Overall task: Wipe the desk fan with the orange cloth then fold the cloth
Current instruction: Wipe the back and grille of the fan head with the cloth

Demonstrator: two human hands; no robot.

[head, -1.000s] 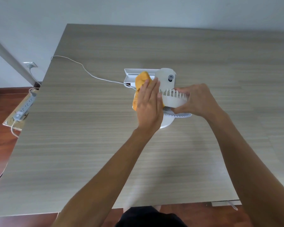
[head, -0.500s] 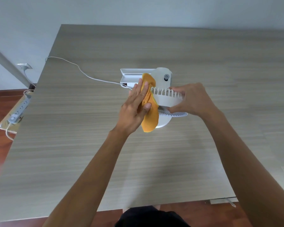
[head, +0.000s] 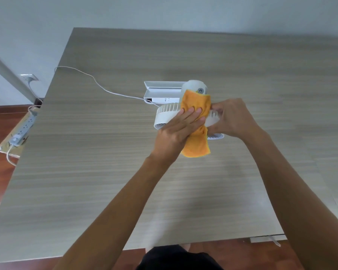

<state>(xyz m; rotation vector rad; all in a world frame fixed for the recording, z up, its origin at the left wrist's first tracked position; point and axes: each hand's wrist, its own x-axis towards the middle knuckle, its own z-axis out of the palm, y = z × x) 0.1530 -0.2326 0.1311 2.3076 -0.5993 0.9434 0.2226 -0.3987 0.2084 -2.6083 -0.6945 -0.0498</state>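
Note:
The white desk fan (head: 165, 115) stands in the middle of the wooden table (head: 86, 172), its round head tilted face down above a flat white base (head: 160, 92). The orange cloth (head: 196, 102) drapes over the top of the fan head, and its lower end hangs below toward me. My left hand (head: 180, 129) lies flat on the cloth and presses it against the fan head. My right hand (head: 232, 117) grips the right side of the fan head. Both hands hide the middle of the fan.
A white cord (head: 98, 84) runs from the fan base across the table to its left edge. Beyond that edge, a power strip (head: 23, 131) lies on cardboard on the floor and a wall socket (head: 28, 77) sits behind it.
My left hand has slid the cloth from the left side of the fan head up over its top. The left part of the fan head now shows. My right hand keeps its hold.

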